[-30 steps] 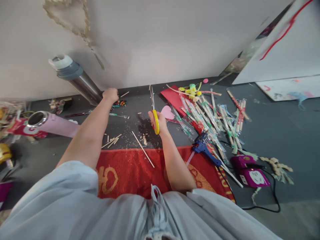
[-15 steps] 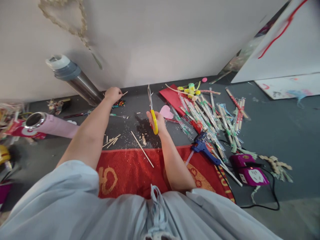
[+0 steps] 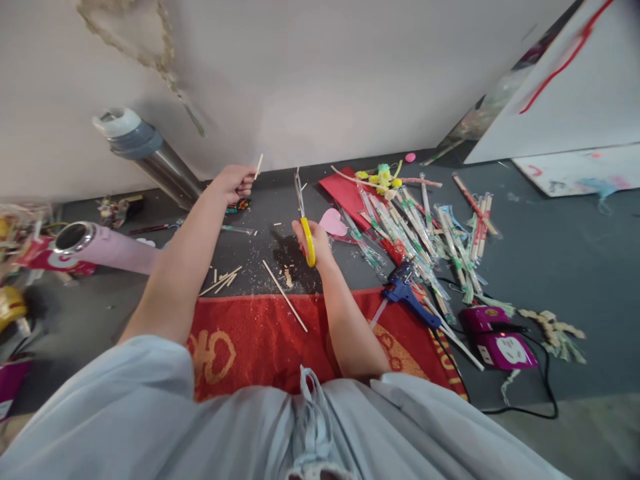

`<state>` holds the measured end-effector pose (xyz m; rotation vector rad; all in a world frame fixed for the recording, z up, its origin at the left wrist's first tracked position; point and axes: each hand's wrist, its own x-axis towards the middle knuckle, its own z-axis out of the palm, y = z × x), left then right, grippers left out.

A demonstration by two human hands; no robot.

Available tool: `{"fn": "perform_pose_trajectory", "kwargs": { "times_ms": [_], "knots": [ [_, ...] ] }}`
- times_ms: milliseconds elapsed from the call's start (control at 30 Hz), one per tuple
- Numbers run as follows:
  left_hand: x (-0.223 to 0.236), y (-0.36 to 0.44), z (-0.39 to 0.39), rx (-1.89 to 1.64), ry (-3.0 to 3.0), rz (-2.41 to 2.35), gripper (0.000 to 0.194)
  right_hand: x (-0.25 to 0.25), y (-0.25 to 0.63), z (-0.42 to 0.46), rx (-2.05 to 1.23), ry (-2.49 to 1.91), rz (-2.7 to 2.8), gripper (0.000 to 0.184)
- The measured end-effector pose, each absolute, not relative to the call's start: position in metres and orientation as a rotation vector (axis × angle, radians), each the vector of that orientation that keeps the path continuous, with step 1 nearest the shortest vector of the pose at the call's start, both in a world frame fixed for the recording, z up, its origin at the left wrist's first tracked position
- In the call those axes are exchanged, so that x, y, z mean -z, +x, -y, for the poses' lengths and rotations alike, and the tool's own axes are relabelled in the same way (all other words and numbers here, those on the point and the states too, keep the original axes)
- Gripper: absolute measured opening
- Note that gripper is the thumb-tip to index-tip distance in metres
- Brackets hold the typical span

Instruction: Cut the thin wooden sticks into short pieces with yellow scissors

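My left hand is raised near the wall, its fingers pinched on a short thin wooden stick that points upward. Yellow-handled scissors are gripped in my right hand, blades pointing at the wall and slightly parted. A pink paper heart lies just right of that hand. Between my arms, a longer wooden stick rests partly on the red towel. Several cut stick pieces and crumbs are scattered on the dark surface nearby.
Left stand a steel flask and a lying pink bottle. To the right are a red paper sheet, many wrapped chopsticks, a blue glue gun and a purple power block with a black cable. A white wall rises behind.
My left hand has come up and slightly right from beside the flask, lifting the short stick, which has turned more upright. My right hand with the scissors has hardly moved.
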<state>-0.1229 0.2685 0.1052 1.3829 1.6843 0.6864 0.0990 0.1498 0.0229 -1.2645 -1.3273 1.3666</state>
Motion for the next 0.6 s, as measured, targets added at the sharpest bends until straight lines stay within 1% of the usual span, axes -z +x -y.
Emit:
{"fn": "perform_pose_trajectory", "kwargs": {
  "times_ms": [100, 267, 467, 600],
  "knots": [
    [-0.124, -0.105, -0.237, -0.819, 1.314, -1.401, 0.033, -0.026, 0.098, -0.148, -1.355, -1.248, 1.302, 0.049],
    [-0.143, -0.077, -0.188, -0.839, 1.438, -1.422, 0.031, -0.035, 0.096, -0.143, -1.476, -1.133, 1.222, 0.054],
    [-0.137, -0.062, -0.156, -0.861, 1.462, -1.41, 0.018, -0.036, 0.097, -0.141, -1.482, -1.048, 1.195, 0.053],
    [-0.132, -0.059, -0.146, -0.922, 1.407, -1.291, 0.02, -0.034, 0.097, -0.14, -1.47, -0.989, 1.213, 0.05]
  ]
}}
